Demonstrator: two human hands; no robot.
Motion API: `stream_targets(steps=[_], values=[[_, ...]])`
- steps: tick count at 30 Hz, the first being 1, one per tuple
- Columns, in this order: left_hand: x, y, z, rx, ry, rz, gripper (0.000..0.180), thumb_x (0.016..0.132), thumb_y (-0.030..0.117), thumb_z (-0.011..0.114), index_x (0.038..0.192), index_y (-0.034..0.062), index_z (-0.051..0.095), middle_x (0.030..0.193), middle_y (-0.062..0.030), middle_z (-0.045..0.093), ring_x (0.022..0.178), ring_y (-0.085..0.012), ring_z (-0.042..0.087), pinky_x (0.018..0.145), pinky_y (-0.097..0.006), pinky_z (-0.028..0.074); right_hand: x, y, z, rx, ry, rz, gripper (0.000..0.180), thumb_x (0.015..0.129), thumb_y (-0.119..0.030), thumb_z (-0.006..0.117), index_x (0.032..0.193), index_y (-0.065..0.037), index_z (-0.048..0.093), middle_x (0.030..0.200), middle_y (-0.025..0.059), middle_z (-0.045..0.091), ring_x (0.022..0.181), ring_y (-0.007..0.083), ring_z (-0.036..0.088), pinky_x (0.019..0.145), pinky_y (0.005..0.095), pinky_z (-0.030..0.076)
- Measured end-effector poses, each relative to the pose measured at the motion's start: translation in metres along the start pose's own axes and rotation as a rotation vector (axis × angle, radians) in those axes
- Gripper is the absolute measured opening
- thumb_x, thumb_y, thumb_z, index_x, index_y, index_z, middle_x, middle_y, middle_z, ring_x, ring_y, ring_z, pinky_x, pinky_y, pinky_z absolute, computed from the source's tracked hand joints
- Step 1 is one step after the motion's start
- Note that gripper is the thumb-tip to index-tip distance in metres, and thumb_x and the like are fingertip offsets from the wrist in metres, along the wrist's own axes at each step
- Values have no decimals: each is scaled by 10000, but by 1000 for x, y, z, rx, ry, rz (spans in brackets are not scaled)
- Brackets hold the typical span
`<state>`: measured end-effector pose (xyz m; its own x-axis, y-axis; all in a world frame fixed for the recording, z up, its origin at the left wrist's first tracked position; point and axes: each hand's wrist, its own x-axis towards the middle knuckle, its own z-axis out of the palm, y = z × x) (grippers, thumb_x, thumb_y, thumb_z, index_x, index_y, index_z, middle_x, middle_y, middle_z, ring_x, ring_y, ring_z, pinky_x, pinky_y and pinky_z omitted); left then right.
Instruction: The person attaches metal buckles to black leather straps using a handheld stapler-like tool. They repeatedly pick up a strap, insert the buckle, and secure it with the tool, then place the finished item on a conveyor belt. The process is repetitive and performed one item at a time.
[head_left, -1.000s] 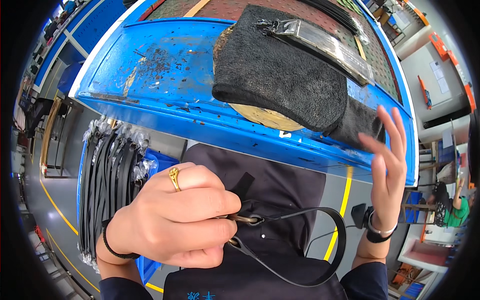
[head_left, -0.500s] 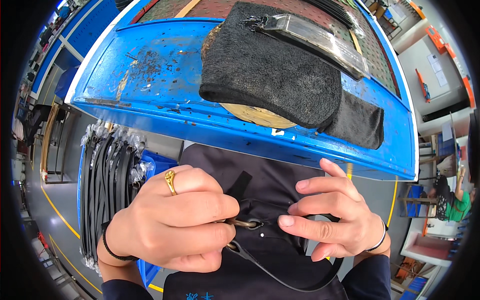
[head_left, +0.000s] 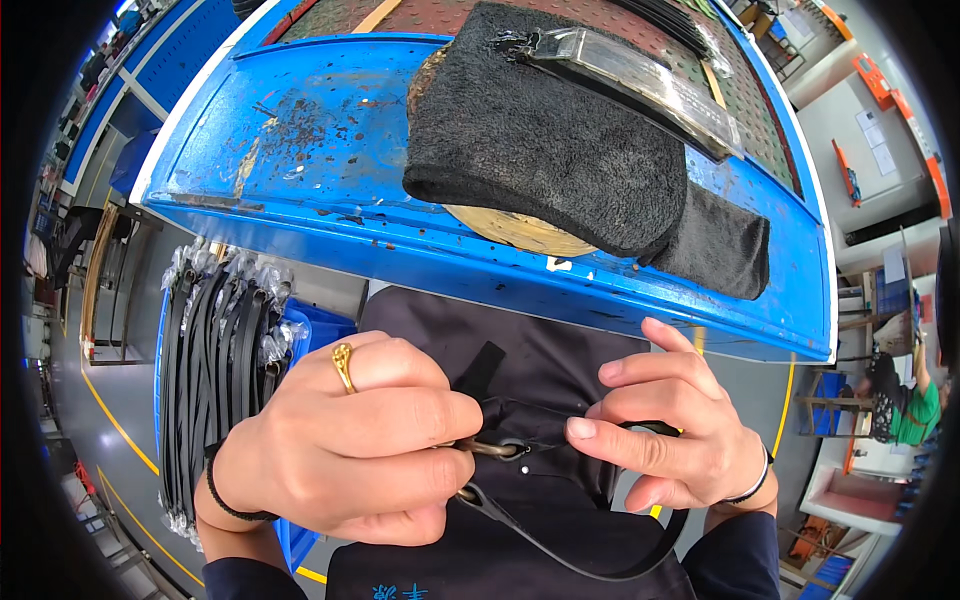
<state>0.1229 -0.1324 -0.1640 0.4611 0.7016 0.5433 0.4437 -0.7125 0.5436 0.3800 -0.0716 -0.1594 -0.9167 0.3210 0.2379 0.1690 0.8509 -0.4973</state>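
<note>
My left hand (head_left: 360, 440) is closed around the bronze-coloured metal fitting (head_left: 487, 449) of a narrow black strap (head_left: 600, 574). Most of the fitting is hidden in the fist. A short piece of it shows beside the knuckles, meeting a dark strap end with a hole. Below, the strap leaves the fist, hangs in a loop over my dark apron (head_left: 440, 560) and rises behind my right hand (head_left: 680, 425). That hand has its fingers spread and bent, a little right of the fitting, apart from it. The strap runs past its palm side; no pinch on it is visible.
A blue bench (head_left: 320, 130) stands ahead, its front edge just beyond my hands. On it lie a black cloth (head_left: 550, 140) over a round yellowish thing (head_left: 520, 232) and a clear plastic-like block (head_left: 640, 90). Several black straps (head_left: 220, 350) hang over a blue bin (head_left: 325, 325) at left.
My right hand's fingers have shifted very slightly to the right, away from the fitting. The left hand keeps its grip, almost unmoved.
</note>
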Motion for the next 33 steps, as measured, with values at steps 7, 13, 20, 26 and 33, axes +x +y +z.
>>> stream_targets(steps=[7, 13, 20, 26, 33], values=[[-2, 2, -5, 12, 27, 16, 139, 482, 122, 621, 620, 104, 623, 742, -10, 579, 609, -185, 528, 518, -285, 396, -6, 6, -19, -81, 129, 147, 558, 852, -511, 417, 1108, -58, 619, 988, 72, 550, 1006, 270, 515, 961, 463, 315], [-24, 3, -17, 147, 306, -250, 113, 563, 125, 610, 642, 45, 613, 704, -94, 504, 583, -180, 481, 512, -254, 385, -27, 59, -30, -759, 211, 669, 347, 859, -240, 502, 1127, -36, 590, 1352, 142, 376, 1302, 350, 244, 1047, 503, 153], [-50, 0, -36, -437, 858, -478, 245, 888, 217, 498, 967, -14, 479, 782, -31, 429, 634, -70, 362, 538, -199, 270, -19, 43, -39, -650, 236, 591, 328, 842, -267, 551, 1069, -41, 619, 1368, 128, 356, 1309, 370, 213, 1041, 550, 128], [-40, 2, -34, -224, 1003, -457, 252, 863, 256, 524, 817, 18, 452, 767, -40, 406, 614, -71, 365, 520, -202, 257, -10, 38, -61, -710, 377, 524, 339, 815, -242, 594, 1061, -9, 603, 1276, 161, 456, 1250, 361, 328, 1027, 517, 207], [-50, -1, -42, -146, 931, -374, 152, 870, 173, 517, 878, 31, 463, 745, -10, 390, 644, -60, 360, 557, -200, 274, 34, 83, -68, -323, 368, 519, 628, 765, -237, 663, 1267, 23, 390, 1229, 231, 469, 1133, 349, 458, 940, 380, 378]])
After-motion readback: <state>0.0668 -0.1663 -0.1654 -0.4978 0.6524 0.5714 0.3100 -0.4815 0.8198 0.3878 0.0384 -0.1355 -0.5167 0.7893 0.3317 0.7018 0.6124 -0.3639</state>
